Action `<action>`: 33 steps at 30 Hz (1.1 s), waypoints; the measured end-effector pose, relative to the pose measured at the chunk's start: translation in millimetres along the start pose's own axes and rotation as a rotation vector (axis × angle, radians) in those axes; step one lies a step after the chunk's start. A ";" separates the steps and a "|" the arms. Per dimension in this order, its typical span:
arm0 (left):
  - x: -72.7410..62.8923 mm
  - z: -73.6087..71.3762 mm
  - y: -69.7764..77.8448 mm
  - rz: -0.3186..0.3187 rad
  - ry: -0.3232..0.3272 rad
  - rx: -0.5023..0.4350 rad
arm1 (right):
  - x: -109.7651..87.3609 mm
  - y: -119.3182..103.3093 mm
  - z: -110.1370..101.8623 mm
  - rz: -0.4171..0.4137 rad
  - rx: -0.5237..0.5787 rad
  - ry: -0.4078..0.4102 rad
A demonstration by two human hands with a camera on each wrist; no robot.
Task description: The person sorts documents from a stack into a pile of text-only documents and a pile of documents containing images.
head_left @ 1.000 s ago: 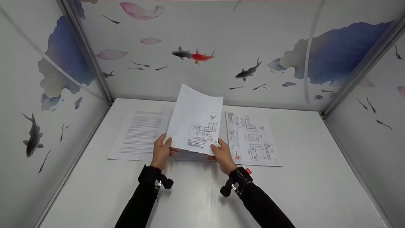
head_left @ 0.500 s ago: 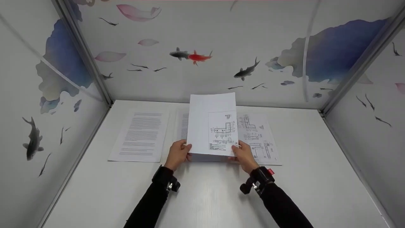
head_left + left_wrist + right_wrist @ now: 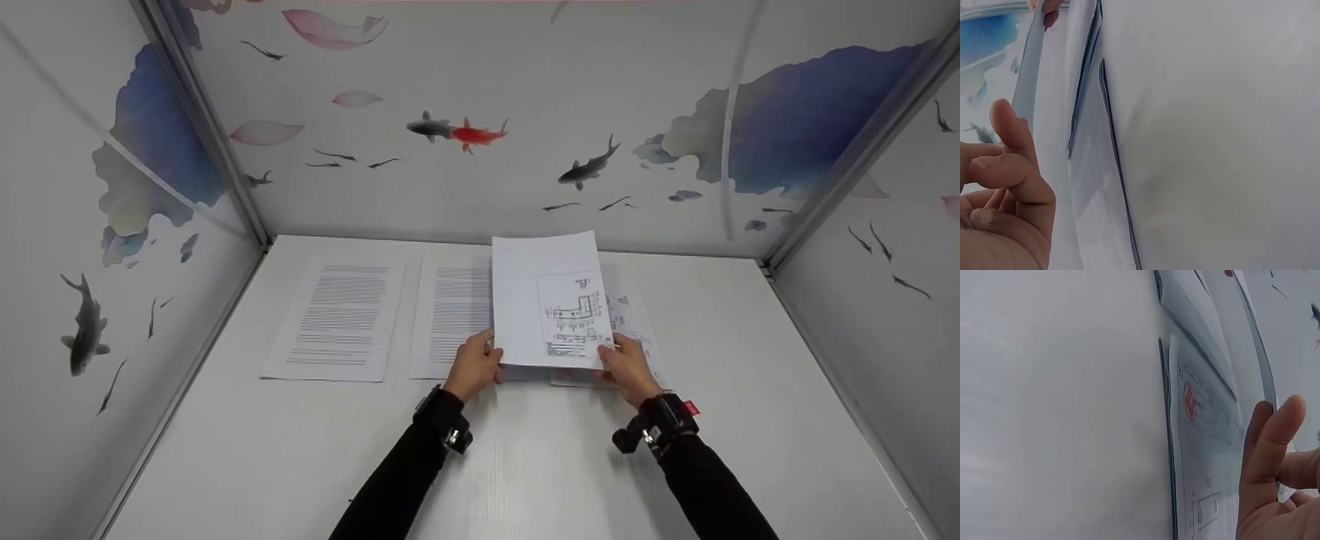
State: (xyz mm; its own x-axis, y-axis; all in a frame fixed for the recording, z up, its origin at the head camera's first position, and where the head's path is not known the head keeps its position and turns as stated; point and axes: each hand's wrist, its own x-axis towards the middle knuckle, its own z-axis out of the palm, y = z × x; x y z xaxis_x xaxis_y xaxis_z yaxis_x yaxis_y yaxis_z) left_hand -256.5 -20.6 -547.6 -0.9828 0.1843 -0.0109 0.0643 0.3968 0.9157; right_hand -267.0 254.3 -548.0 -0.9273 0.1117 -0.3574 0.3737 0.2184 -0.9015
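Both hands hold a white sheet of paper (image 3: 517, 300) with a line drawing printed at its lower right. My left hand (image 3: 474, 366) pinches the near left corner, and my right hand (image 3: 628, 369) grips the near right corner. The sheet is raised above the table in both wrist views. From the head it overlaps the middle stack of text pages (image 3: 454, 315) and most of the right stack of drawing pages (image 3: 636, 322). A red round mark on the drawing stack (image 3: 1207, 433) shows in the right wrist view.
A further stack of text pages (image 3: 337, 322) lies at the left on the white table (image 3: 300, 450). White panels (image 3: 480, 195) painted with fish and petals enclose the back and both sides, joined by metal corner posts (image 3: 225, 150).
Both hands have carried the sheet rightward, from over the middle stack to over the right stack. It was tilted at first and is now straighter. The middle text pages have come into view.
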 end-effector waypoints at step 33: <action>14.9 89.7 18.7 -0.154 -0.114 0.072 | 5.5 30.3 -75.8 0.047 -0.338 0.109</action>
State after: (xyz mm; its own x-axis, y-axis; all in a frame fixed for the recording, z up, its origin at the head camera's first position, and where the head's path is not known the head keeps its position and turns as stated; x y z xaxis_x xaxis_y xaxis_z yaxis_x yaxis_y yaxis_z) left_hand -254.4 70.3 -566.7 -0.9564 0.2148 -0.1979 -0.0694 0.4910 0.8684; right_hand -259.0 335.0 -558.8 -0.9078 0.2277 -0.3521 0.4191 0.5170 -0.7463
